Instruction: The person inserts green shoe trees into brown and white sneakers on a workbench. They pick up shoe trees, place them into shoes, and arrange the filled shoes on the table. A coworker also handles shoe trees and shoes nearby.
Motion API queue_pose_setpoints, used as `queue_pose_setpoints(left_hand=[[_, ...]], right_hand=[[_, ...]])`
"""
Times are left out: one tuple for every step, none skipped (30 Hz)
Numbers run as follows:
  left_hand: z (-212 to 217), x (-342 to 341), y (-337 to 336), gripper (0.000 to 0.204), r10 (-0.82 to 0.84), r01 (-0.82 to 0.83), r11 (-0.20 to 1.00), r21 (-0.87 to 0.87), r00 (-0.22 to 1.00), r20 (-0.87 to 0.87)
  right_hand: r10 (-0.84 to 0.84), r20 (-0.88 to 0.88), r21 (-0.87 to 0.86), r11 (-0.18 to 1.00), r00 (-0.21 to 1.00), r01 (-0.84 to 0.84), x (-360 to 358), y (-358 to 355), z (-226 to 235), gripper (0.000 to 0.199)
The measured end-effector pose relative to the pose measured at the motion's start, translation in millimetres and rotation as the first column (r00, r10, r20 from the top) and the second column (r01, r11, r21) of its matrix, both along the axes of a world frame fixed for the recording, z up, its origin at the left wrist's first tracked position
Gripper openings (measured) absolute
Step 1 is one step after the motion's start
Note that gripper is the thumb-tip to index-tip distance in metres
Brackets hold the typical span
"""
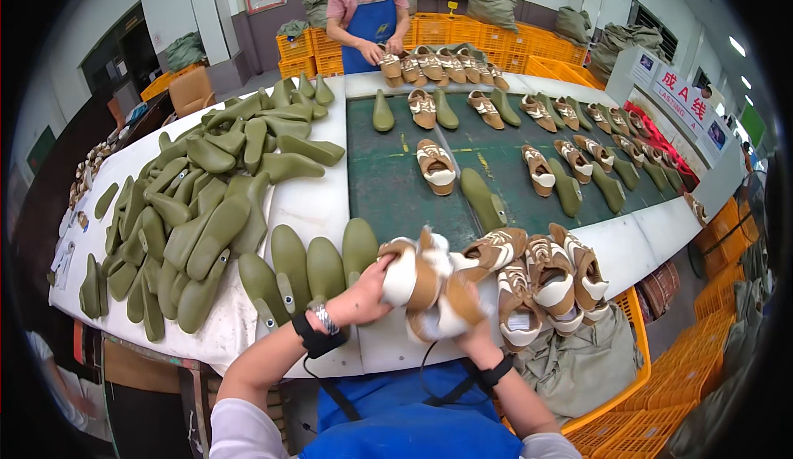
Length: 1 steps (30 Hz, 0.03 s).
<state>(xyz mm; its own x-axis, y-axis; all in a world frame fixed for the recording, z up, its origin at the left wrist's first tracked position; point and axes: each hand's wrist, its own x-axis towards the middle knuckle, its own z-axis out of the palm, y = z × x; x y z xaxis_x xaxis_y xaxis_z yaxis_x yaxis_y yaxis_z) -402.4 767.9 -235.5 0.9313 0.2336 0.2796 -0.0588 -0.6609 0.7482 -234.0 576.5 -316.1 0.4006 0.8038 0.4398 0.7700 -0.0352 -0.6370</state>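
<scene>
My left hand (361, 296) is closed round the heel of a brown-and-white sneaker (425, 281), above the near edge of the white table. My right hand (476, 340) grips a second sneaker (453, 320) just below and beside it; this shoe and the fingers on it are smeared by motion. Close by on the right, several finished-looking sneakers (552, 274) stand together at the table edge, heels toward me. Left of my hands lies a row of olive-green shoe lasts (325, 265), the nearest ones partly behind my left wrist.
A large heap of green lasts (194, 186) covers the left table. On the green conveyor belt (388, 186) sit sneakers and lasts in rows. Across it, a person in a blue apron (372, 26) handles sneakers. An orange crate (632, 352) with grey cloth stands at my right.
</scene>
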Motion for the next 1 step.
queue_pose_setpoints(left_hand=[[-16.3,-4.5,5.3,0.068,0.025,0.121,0.902,0.415,0.944,-0.33]], right_hand=[[0.023,0.042,-0.239,0.971,0.999,-0.012,7.7,-14.7,-23.8,0.071]])
